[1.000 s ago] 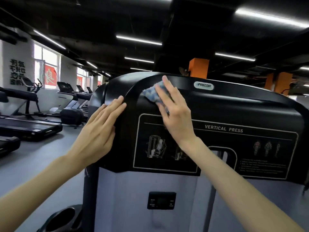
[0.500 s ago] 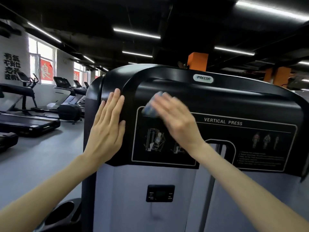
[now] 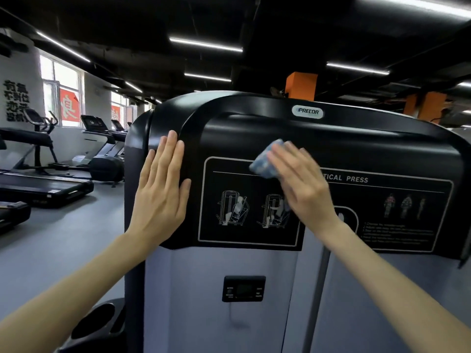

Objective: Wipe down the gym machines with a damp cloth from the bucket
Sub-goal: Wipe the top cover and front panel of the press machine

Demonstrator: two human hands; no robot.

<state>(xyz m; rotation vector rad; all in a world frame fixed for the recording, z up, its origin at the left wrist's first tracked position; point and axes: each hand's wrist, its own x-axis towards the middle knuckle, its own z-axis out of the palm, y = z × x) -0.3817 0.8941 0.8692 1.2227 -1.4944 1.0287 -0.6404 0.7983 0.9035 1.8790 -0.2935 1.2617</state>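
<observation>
The black shroud of a Vertical Press machine fills the view, with a white-outlined instruction label on its face. My right hand presses a blue-and-white cloth flat against the label's upper edge, fingers straight and motion-blurred. My left hand lies flat with straight fingers on the shroud's rounded left corner. No bucket is in view.
Below the shroud is a pale grey panel with a small black display. Treadmills and an elliptical line the left wall by the windows. Grey floor lies open at left. A black cup holder sits at the machine's lower left.
My right hand has swept the cloth down from the shroud's top edge and then right across the label. My left hand has turned more upright on the left corner.
</observation>
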